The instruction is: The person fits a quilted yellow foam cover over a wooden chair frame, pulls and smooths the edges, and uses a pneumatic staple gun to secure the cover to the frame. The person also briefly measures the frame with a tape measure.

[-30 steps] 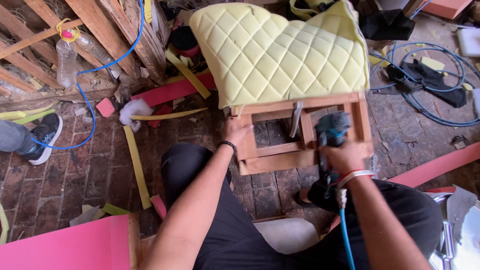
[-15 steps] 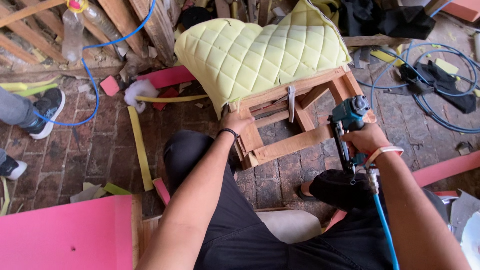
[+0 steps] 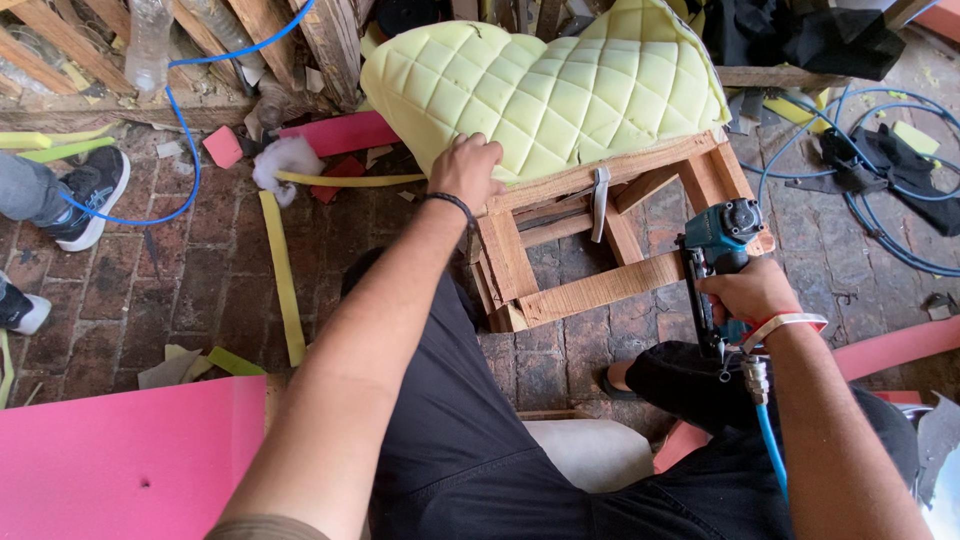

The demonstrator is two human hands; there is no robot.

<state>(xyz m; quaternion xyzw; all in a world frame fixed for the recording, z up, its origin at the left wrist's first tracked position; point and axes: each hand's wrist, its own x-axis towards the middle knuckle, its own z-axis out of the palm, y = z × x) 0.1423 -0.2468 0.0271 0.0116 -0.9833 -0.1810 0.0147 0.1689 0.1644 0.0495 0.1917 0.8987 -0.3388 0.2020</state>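
Yellow quilted foam padding (image 3: 545,85) already drapes the bare wooden seat frame (image 3: 600,290), but its lower edge looks loose. The left hand (image 3: 465,170) presses it down with fingers curled, gripping nothing; the right hand (image 3: 745,290) is wrapped tight around a teal pneumatic staple gun (image 3: 720,250) held beside the frame, so fastening seems unfinished.

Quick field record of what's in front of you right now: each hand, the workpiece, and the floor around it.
left hand: pressing on quilted yellow foam
right hand: gripping teal pneumatic stapler, blue hose attached
workpiece: wooden frame, tilted, foam on top
floor: brick, yellow strips, pink foam sheet
bystander: shoe at left
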